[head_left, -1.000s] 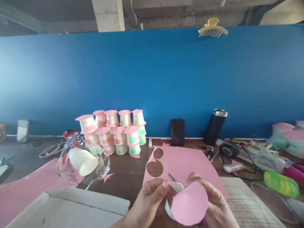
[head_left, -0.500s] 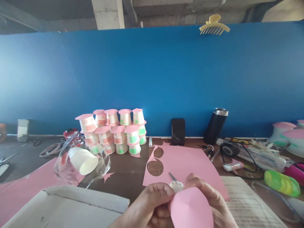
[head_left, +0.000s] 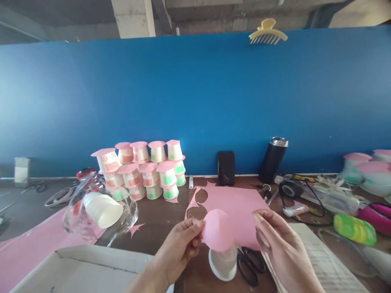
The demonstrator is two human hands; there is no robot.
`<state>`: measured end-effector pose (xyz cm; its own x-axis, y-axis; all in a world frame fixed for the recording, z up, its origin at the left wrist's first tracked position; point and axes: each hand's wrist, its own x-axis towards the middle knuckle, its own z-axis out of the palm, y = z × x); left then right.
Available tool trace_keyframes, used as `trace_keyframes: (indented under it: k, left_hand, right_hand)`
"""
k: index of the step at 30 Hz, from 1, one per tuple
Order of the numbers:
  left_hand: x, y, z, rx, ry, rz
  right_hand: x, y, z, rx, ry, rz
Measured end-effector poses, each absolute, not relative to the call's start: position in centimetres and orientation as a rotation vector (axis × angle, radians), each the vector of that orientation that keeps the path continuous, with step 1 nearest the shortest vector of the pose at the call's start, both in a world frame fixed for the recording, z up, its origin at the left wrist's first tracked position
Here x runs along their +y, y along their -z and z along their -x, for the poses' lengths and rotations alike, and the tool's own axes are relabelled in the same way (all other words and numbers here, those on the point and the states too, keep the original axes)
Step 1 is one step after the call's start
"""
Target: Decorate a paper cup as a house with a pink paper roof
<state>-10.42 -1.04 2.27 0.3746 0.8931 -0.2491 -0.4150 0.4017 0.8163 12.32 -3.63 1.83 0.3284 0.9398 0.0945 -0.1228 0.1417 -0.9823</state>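
My left hand (head_left: 186, 240) pinches the left edge of a round pink paper disc (head_left: 218, 230), held up in front of me. Under and partly behind the disc, a white paper cup (head_left: 222, 266) stands upside down on the table. To the right, my right hand (head_left: 275, 240) is apart from the disc, thumb and fingertips pressed together; whether anything small is between them I cannot see. Black-handled scissors (head_left: 249, 270) lie beside the cup. Behind them is a pink sheet (head_left: 238, 203) with round holes cut out.
Stacked paper cups with pink tops (head_left: 149, 175) stand at the back left. A plastic bag of white cups (head_left: 105, 209) and a white box lid (head_left: 91, 264) are nearer. A phone (head_left: 226, 167), a black flask (head_left: 273, 160) and a printed paper (head_left: 324, 256) lie rightward.
My right hand has let go of the pink disc and moved right. The disc stays in my left hand, now raised and shifted left. The white cup and scissor handles have come into view.
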Motion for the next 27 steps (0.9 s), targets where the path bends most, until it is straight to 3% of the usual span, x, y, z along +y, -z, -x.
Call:
trace_keyframes:
  k: [27]
  left_hand:
    - [-1.5,-1.4,9.5,0.984,-0.750,-0.997]
  right_hand:
    - [-4.8,-3.0,-11.8,-1.506,-0.662,1.245]
